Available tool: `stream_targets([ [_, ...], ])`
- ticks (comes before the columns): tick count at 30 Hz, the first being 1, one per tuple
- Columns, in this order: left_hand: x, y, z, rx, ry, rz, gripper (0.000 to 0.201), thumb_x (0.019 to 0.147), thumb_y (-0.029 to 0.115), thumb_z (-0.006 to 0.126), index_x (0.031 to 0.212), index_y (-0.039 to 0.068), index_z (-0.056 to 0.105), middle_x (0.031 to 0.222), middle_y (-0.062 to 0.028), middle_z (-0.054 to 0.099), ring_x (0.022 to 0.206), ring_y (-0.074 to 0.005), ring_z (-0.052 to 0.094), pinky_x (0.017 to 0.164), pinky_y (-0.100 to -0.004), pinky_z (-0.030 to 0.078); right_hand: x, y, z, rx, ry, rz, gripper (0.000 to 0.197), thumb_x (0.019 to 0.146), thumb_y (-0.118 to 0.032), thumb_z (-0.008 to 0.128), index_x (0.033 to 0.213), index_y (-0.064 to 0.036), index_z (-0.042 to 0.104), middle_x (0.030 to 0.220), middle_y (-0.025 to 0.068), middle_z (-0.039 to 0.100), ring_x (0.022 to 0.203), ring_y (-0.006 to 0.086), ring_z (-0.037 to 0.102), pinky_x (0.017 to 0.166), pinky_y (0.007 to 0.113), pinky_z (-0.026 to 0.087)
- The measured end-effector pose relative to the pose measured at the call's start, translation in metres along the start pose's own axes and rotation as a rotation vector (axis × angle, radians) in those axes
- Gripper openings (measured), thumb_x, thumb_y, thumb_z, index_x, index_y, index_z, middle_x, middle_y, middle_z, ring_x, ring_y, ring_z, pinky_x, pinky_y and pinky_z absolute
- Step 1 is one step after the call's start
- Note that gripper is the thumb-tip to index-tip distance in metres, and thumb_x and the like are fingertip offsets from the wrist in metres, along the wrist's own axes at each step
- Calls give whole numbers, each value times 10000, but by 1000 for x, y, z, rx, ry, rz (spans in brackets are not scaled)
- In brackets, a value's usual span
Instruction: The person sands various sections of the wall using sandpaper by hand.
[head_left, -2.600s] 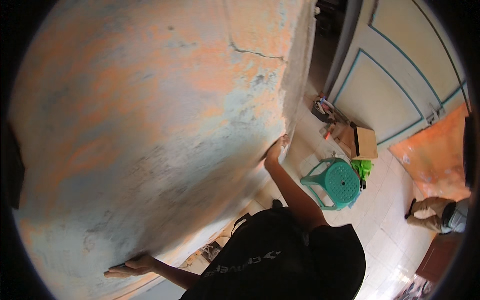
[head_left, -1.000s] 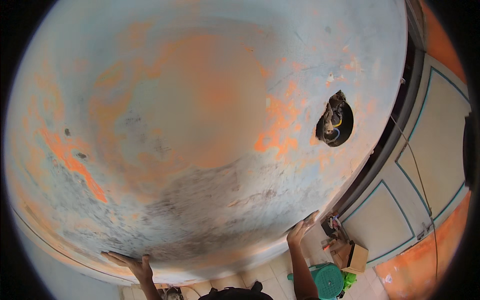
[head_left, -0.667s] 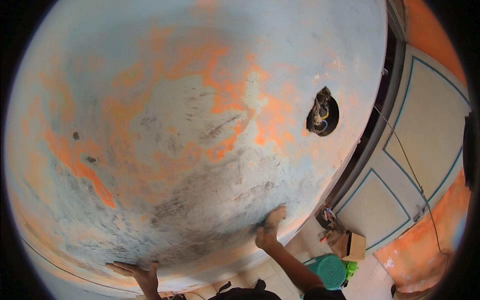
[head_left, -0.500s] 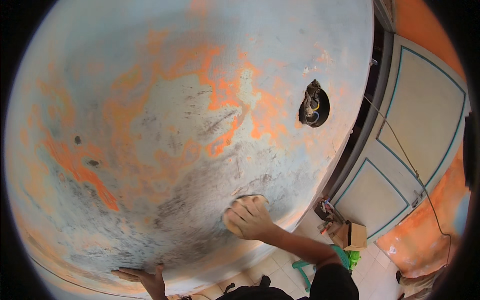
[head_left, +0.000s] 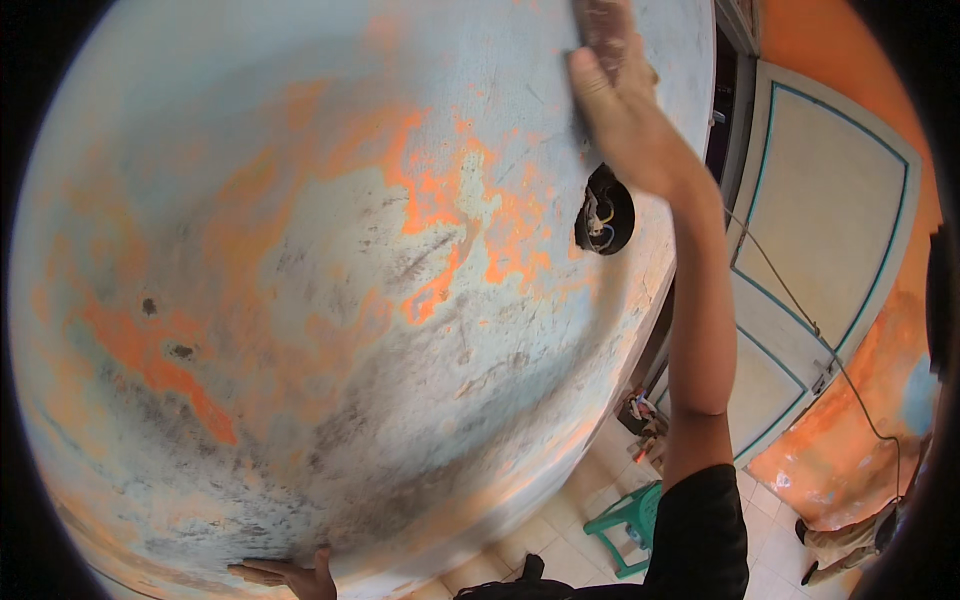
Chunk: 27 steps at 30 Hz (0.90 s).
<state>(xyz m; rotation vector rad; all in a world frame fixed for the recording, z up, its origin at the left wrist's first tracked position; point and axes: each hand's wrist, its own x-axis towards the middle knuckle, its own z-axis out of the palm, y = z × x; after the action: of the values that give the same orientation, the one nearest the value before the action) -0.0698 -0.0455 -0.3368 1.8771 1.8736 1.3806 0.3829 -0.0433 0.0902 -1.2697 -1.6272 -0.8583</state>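
A large wall (head_left: 340, 230), patchy in pale blue-grey and orange with dark smudges, fills most of the view. High on its right side, my right hand (head_left: 630, 115) is closed around a worn brown sanding pad (head_left: 604, 30) pressed to the surface. The pad's far end runs out of the top of the frame. Just below that hand is a dark round hole (head_left: 606, 212) in the wall with wires showing inside. My left hand (head_left: 295, 576) lies against the lower part of the wall, fingers stretched out and holding nothing.
A pale door with blue-green trim (head_left: 835, 190) is beyond the wall's right edge, with a thin cable (head_left: 790, 285) hanging across it. On the tiled floor are a green plastic stool (head_left: 628, 525) and small clutter (head_left: 642, 420). Part of another person (head_left: 845, 545) shows at lower right.
My right hand has swept with the pad from the low middle of the wall up to the top right, above the hole. My left hand has stayed nearly in place.
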Motion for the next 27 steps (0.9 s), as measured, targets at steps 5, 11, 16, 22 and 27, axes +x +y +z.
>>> stream_targets([
  [5,0,-6,9,-142,6,62,1153,792,429,746,1403,-136,-53,1371,-429,260,1171,-481,412,1007,-464,354,-42,138,-15,96,176,315,743,978,-492,307,1483,13,101,1553,220,63,1447,317,27,1161,410,12],
  [11,2,-19,7,-84,-139,-19,1204,787,467,738,1390,-138,-110,1341,-434,295,1153,-504,423,993,-482,356,-266,179,87,-10,244,665,630,1017,-334,297,1483,17,60,1557,196,73,1446,309,45,1167,391,22],
  [16,-1,-26,15,176,156,146,1049,817,473,700,1416,-122,78,1345,-435,298,1169,-502,427,981,-482,369,-556,44,233,353,115,1301,645,1032,-359,243,1481,-3,-54,1556,160,-140,1431,298,-155,1139,447,-119],
  [22,1,-5,10,232,234,106,1296,712,764,569,1454,26,-194,1486,-337,-147,1399,-479,-59,1069,-642,103,-567,-101,249,796,132,1497,462,1021,-351,313,1352,-31,276,1018,109,294,739,133,360,705,328,397],
  [27,1,-12,5,286,232,118,1270,724,779,531,1457,33,-189,1466,-293,-278,1359,-478,-244,1035,-688,-42,-402,-95,210,378,255,951,596,1020,-235,284,1470,63,31,1560,199,-60,1446,305,-17,1158,391,14],
])
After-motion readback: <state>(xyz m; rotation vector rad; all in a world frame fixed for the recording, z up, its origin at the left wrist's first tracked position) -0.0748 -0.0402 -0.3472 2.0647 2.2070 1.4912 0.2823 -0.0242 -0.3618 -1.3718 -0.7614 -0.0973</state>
